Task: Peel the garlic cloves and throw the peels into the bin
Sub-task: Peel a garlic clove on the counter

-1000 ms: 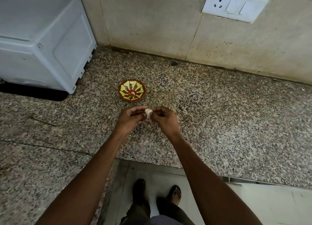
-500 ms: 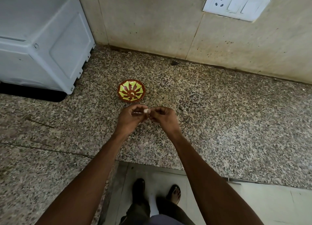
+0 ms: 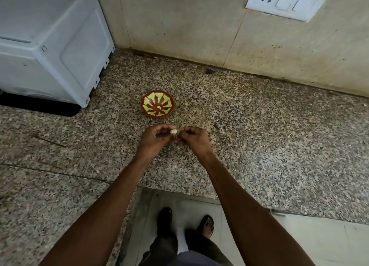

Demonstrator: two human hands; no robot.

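— Garlic clove (image 3: pixel 174 131), small, pale and papery-skinned: where is it?

— Pinched between the two hands, above the speckled granite counter (image 3: pixel 259 137). The left hand (image 3: pixel 154 138) curls its fingers and thumb round one side of it; the right hand (image 3: pixel 192 138) pinches the other side, fingertips meeting the left's.

— Which step is that, do you think?

— Peeling, I'd judge. The skin looks mostly on, whitish with a darker streak, though it is too small to tell how much has come loose.

— And next?

— Probably a thumbnail catching the skin's edge and drawing it away while the other hand steadies the clove. The peel then needs a bin, and none is in view.

— Anything near the hands?

— A small round brown bowl with a yellow-green painted pattern (image 3: pixel 157 104) just beyond them, with a pale bit inside. A white plastic appliance (image 3: pixel 50 46) stands farther off, beyond the left hand.
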